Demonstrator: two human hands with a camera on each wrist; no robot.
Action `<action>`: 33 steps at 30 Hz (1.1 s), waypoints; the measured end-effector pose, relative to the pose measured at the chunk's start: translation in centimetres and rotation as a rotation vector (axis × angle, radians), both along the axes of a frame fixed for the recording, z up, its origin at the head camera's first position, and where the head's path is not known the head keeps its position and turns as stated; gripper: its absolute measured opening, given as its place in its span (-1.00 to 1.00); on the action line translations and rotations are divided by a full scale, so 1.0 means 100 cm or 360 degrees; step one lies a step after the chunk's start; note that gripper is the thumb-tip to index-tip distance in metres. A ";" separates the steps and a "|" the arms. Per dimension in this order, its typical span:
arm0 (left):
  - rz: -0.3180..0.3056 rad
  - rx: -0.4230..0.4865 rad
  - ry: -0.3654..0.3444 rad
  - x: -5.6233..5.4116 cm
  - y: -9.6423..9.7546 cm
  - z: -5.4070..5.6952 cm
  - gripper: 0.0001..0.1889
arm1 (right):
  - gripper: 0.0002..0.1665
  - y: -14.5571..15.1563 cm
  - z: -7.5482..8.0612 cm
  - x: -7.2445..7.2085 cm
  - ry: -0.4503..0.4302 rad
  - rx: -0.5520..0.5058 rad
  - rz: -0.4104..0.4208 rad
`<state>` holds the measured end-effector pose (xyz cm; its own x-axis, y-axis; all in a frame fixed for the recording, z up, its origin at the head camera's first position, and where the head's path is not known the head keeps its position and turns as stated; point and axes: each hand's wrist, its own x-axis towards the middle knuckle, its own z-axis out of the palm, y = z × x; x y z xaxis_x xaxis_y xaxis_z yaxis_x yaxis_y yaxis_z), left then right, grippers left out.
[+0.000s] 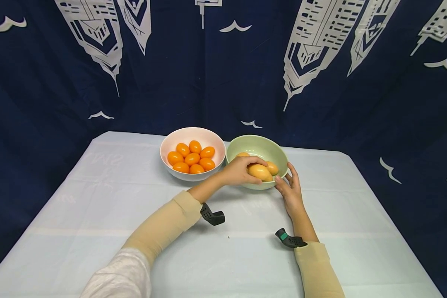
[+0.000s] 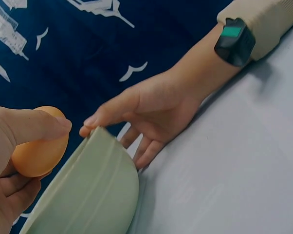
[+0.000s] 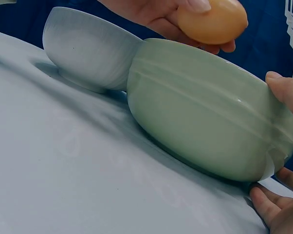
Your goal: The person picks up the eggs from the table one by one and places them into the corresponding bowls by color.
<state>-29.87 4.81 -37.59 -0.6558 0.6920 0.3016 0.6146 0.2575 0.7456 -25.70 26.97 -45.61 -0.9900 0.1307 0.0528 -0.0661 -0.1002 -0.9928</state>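
My left hand (image 1: pixel 240 170) holds a yellow egg (image 1: pixel 259 172) between thumb and fingers over the near side of a green bowl (image 1: pixel 255 144). In the left wrist view the egg (image 2: pixel 42 151) is above the bowl's rim, the thumb lying across it. More yellow eggs (image 1: pixel 271 168) lie inside the bowl, partly hidden by the hand. My right hand (image 1: pixel 293 194) grips the bowl at its right side. In the right wrist view its thumb is at the rim of the green bowl (image 3: pixel 205 107) and the other fingers are lower on the wall.
Touching the green bowl on its left stands a bowl, pink inside and whitish outside (image 1: pixel 193 177), holding several bright orange eggs (image 1: pixel 192 159). Both are near the far edge of a table with a white cover (image 1: pixel 246 265). Behind hangs a dark blue curtain (image 1: pixel 205 82) with white prints.
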 end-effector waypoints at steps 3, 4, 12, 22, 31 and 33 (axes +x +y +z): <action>0.0042 -0.0012 -0.0008 -0.006 0.001 -0.002 -0.50 | -0.15 0.000 0.000 0.000 0.0001 0.0012 0.0004; 0.0059 -0.0024 -0.0012 -0.008 0.002 -0.003 -0.50 | -0.15 -0.001 0.000 0.000 0.0001 0.0011 0.0005; 0.0174 -0.0177 0.0037 -0.021 0.008 -0.008 -0.52 | -0.14 -0.002 0.002 0.001 -0.0016 0.0026 0.0001; 0.0288 -0.0390 0.0018 -0.038 0.017 -0.011 -0.51 | -0.13 -0.001 0.001 0.001 -0.0027 0.0039 0.0006; 0.0325 -0.0502 -0.0010 -0.050 0.023 -0.014 -0.50 | -0.13 0.000 0.001 0.001 -0.0021 0.0034 0.0008; 0.0339 -0.0527 -0.0018 -0.051 0.025 -0.013 -0.50 | -0.13 0.000 0.002 0.001 -0.0018 0.0036 0.0007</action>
